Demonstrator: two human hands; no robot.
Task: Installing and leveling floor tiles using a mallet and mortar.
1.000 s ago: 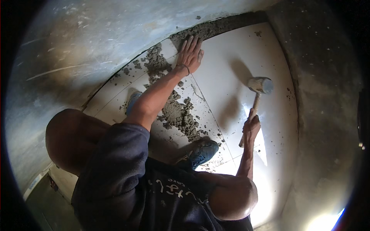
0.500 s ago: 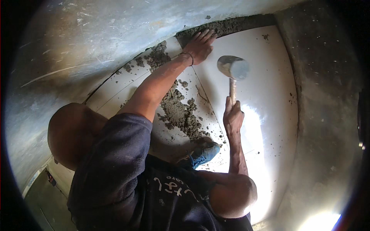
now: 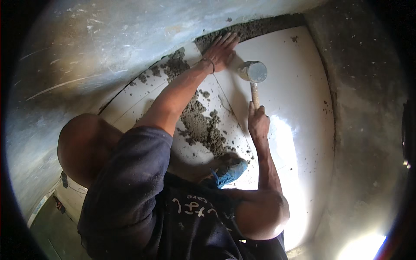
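Note:
My right hand (image 3: 259,124) is closed around the wooden handle of a mallet (image 3: 255,72) with a thick grey head. The mallet head is over the large white tile (image 3: 290,73); I cannot tell whether it touches the surface. Up at the far edge, my left hand (image 3: 221,53) lies flat with its fingers stretched out, across the tile's corner and the strip of grey mortar (image 3: 264,28) along the wall. A dark band circles the left wrist.
Clumps of wet mortar (image 3: 201,123) lie on the neighbouring white tiles (image 3: 143,102) beneath my left arm. A blue shoe (image 3: 232,170) stands near them. Bare grey walls rise on the far side (image 3: 143,39) and at the right (image 3: 368,108).
The mallet and my right hand have shifted slightly left and away from me. My left hand stays flat in about the same place.

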